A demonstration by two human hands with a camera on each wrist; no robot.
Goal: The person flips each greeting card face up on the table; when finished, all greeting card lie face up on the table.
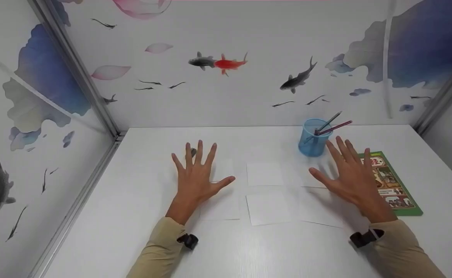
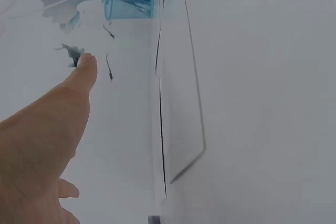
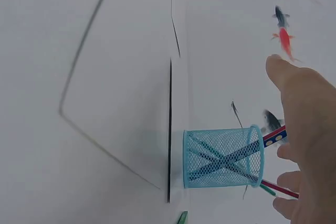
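Observation:
Several white paper cards lie flat in two rows across the white table, among them a middle back card (image 1: 265, 173) and a middle front card (image 1: 270, 209). My left hand (image 1: 195, 179) hovers over the left-hand cards with fingers spread and straight, holding nothing. Partly hidden behind its fingers is a small dark object (image 1: 193, 152), its kind unclear. Over the right-hand cards my right hand (image 1: 351, 179) is likewise spread and holds nothing; it covers part of a green-edged illustrated book (image 1: 391, 179). In the right wrist view its thumb (image 3: 307, 98) points towards the back wall.
A blue mesh pen cup (image 1: 313, 143) with several pencils stands at the back right, just beyond my right fingertips. White walls (image 1: 226, 104) painted with fish and petals close off the table's back and left sides, with a metal post (image 1: 83, 73) at the left corner.

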